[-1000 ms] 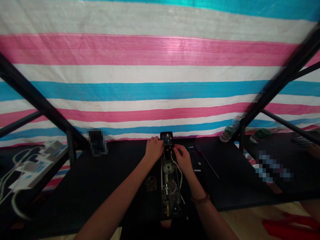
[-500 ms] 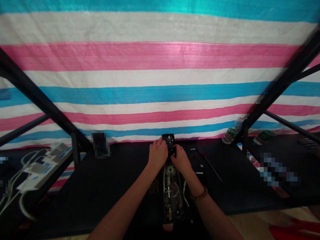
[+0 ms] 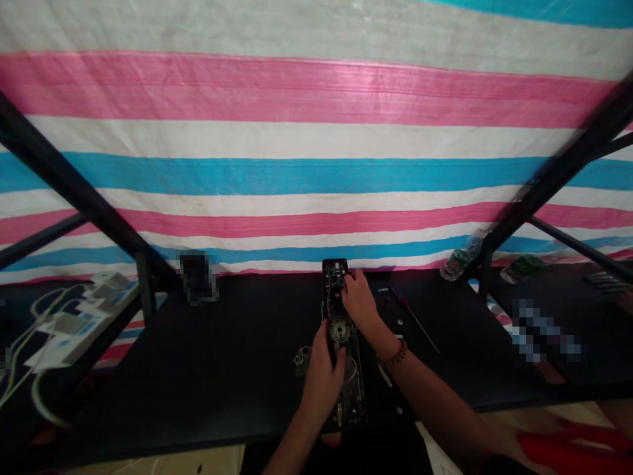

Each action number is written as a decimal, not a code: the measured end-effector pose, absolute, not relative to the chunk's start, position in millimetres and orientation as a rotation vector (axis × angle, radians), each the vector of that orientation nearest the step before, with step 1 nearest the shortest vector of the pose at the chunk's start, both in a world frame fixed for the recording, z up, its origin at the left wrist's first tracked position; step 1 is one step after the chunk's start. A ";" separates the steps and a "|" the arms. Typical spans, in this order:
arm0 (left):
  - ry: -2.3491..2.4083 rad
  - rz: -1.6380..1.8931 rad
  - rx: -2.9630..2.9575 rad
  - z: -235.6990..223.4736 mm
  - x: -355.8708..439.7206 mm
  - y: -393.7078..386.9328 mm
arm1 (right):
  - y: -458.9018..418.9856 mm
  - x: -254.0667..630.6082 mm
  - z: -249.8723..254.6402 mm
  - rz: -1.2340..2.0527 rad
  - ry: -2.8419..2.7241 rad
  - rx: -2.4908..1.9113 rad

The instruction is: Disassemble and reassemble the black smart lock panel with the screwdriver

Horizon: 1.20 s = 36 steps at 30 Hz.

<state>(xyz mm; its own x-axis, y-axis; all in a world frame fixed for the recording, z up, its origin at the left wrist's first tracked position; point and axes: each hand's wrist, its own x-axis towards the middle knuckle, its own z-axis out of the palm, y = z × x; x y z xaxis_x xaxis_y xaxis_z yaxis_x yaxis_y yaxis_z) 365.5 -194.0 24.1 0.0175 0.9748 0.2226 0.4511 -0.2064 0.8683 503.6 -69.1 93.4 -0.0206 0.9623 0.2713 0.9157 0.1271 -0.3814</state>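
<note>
A long, narrow opened electronic door lock lies lengthwise in front of me, its inner side up. Metal parts and a round disc show inside it, and a circuit board is at its far end. My left hand grips the housing's left side around the middle, thumb over the inside. My right hand is closed at the right edge of the circuit board, fingers bent together; whatever they pinch is hidden. Left of the lock lies a small metal part.
A screwdriver and small loose parts lie to the right on the black table. Plastic bottles are at the back right. Power strips with cables are at the left, and slanted black posts flank a striped sheet.
My left hand has left the circuit board and come nearer, onto the lock's middle. The right hand stays by the board. A white cable beside the lock has shifted.
</note>
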 end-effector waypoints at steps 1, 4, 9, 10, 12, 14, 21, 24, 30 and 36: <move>1.462 1.150 1.738 20.1 370.6 -198.9 | -68.9 503.8 95.4 0.123 -1.984 -1.822; 1.478 1.131 1.782 13.8 378.4 -207.2 | -68.0 505.9 103.7 0.093 -2.099 -1.872; 1.511 1.145 1.770 10.7 379.7 -210.7 | -65.2 510.3 118.8 0.029 -2.345 -1.856; 1.518 1.157 1.760 10.3 380.0 -210.9 | -64.8 510.7 120.5 0.013 -2.390 -1.834; 1.524 1.170 1.741 9.6 381.0 -211.4 | -63.9 511.2 121.8 -0.017 -2.468 -1.789; 1.515 1.171 1.734 9.6 381.7 -211.9 | -62.7 512.3 120.4 -0.040 -2.525 -1.756; 1.578 1.141 1.740 9.8 381.7 -213.8 | -63.3 519.6 109.4 -0.103 -2.614 -1.666; 1.598 1.133 1.749 8.9 382.0 -214.0 | -67.8 520.7 117.4 -0.134 -2.620 -1.627; 1.565 1.172 1.723 8.7 382.7 -212.3 | -67.7 525.1 175.8 -0.197 -2.198 -1.468; 1.473 1.200 1.543 6.0 370.0 -219.1 | -84.3 560.6 199.2 0.065 -1.734 -1.381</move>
